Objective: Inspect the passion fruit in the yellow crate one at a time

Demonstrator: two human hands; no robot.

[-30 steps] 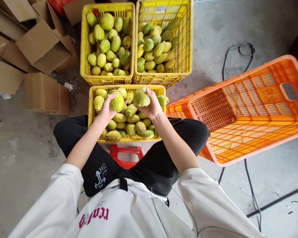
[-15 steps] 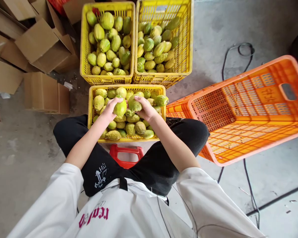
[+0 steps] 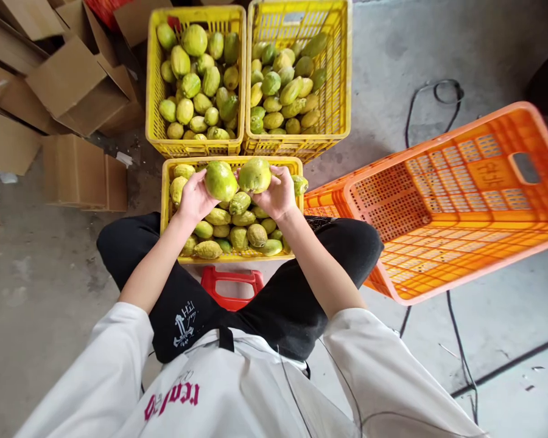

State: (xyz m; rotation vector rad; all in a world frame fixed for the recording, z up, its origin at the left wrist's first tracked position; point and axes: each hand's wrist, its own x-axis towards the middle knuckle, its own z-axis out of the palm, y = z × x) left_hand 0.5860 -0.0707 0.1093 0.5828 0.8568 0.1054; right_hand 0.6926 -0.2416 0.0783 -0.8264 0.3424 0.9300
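Note:
My left hand [image 3: 195,198] is curled around a round, shiny green-yellow fruit [image 3: 221,180]. A second green-yellow fruit [image 3: 254,175], of much the same size, sits in my right hand [image 3: 277,193], with the thumb along its side. Both fruits are held up close beside each other, above a shallow yellow crate [image 3: 232,260]. Lying in this crate are several more green-yellow fruits [image 3: 242,220], many of them oval and some bumpy. My hands and the held fruits cover part of the crate's far half.
Behind stand two deeper yellow crates, the left one [image 3: 195,145] and the right one [image 3: 296,141], both with similar fruit. An orange crate [image 3: 461,210] lies tilted at right, near a black cable [image 3: 459,340]. Cardboard boxes [image 3: 75,170] are piled at left. A red stool [image 3: 232,302] shows between my knees.
Both hands have lifted their fruits up toward me and turned, so the palms now face more upward. The two fruits look larger and sit closer together.

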